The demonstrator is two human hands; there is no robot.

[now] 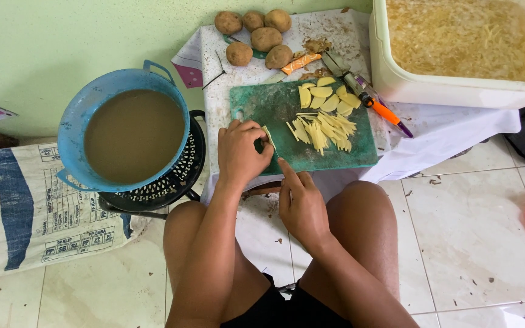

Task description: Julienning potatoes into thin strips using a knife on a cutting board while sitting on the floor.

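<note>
While one green cutting board (274, 109) lies long axis left-right, the left hand (241, 152) closes on a potato slice (268, 136) at its near edge; right hand (302, 203) curled, its hold unclear. Six whole potatoes (256, 36) sit far.

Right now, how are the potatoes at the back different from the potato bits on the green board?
The whole potatoes are round, brown and still in their skins; the cut pieces are pale yellow, peeled, and sliced into flat ovals and thin sticks. The whole ones sit on the white table cover; the cut ones lie on the green cutting board, beside the left hand and right hand.
</note>
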